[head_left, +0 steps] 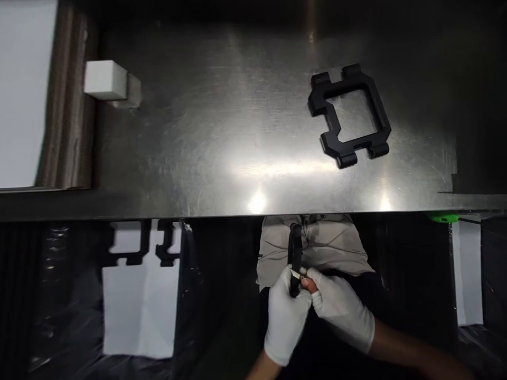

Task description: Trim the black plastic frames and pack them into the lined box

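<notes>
Both my hands wear white gloves and are below the front edge of the steel table [222, 132]. My left hand [285, 316] is closed around a slim black tool [294, 253] that stands upright. My right hand [343, 311] touches the same tool near a small blade-like tip, with one bare fingertip showing through the glove. A black plastic frame [350, 113] with a square opening and short tabs lies flat on the table at the upper right, far from both hands.
A white block [105, 79] sits at the table's left edge beside a brown post [67, 105]. More black frames [142, 245] lie on a white surface below left. Black plastic sheeting [51, 306] covers the lower left. A green object [443, 217] peeks out at the right edge.
</notes>
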Demonstrator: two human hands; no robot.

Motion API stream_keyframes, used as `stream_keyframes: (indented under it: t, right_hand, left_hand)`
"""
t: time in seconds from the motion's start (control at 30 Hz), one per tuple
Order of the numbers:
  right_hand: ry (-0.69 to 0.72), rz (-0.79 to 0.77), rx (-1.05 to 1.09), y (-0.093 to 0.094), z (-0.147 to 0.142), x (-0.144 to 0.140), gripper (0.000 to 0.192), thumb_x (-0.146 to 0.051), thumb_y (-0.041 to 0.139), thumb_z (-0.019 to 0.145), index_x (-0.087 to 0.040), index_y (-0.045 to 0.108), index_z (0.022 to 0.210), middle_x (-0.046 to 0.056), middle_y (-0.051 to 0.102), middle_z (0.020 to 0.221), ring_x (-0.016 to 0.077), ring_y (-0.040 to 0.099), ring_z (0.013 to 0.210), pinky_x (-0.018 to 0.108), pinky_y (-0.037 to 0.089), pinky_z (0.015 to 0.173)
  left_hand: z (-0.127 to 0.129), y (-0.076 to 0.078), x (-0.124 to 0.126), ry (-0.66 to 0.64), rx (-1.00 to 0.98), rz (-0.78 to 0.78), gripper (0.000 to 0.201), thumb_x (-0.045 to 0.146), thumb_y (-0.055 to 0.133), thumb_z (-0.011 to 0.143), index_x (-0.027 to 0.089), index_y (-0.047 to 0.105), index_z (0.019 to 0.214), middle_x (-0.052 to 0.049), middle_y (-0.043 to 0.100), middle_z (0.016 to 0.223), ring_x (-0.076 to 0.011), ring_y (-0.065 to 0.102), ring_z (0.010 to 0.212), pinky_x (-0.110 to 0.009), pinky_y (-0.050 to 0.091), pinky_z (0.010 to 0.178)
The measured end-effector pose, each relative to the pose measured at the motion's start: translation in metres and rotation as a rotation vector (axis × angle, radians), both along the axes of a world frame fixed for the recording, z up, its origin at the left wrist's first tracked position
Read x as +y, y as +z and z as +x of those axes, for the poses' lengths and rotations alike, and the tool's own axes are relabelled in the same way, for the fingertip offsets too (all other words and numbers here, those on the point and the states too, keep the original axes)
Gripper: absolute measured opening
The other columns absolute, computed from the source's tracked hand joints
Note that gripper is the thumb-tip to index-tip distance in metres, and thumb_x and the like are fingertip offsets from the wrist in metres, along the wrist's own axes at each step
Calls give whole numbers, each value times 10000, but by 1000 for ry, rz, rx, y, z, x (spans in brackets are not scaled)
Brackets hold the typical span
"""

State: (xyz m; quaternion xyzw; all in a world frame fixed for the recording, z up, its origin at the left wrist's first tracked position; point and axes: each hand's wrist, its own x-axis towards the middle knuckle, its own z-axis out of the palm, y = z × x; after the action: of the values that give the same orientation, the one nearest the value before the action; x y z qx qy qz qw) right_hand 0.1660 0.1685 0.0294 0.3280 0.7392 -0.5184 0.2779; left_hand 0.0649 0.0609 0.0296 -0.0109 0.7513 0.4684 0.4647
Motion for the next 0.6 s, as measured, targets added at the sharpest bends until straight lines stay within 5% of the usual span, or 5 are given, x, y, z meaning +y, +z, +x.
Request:
stream_keyframes:
  t: [0.33,0.5,0.6]
  right_hand:
    - [-33,34,55,-6,3,-1,469,-506,381,1266,-251,768,1200,67,889,956,257,858,817,334,554,695]
    - [24,24,286,-6,17,31,361,-517,499,1249,-268,735,1138,33,877,974,226,821,816,307,556,701]
    - [-138,126,316,-1,23,51,449,-609,562,1234,-273,632,944,-14,725,755,187,692,643,290,511,592]
  left_hand:
    - [0,4,1,-49,70,-58,90,311,744,778,272,663,785,-19,702,721,-220,654,682,-326,592,647]
    - [-6,6,2,-85,35,-29,236,306,719,782,232,789,995,-53,837,888,-273,802,840,-363,686,804]
    - [-19,8,1,-209,70,-69,381,268,664,839,226,853,1167,-62,884,1009,-280,842,960,-382,696,941]
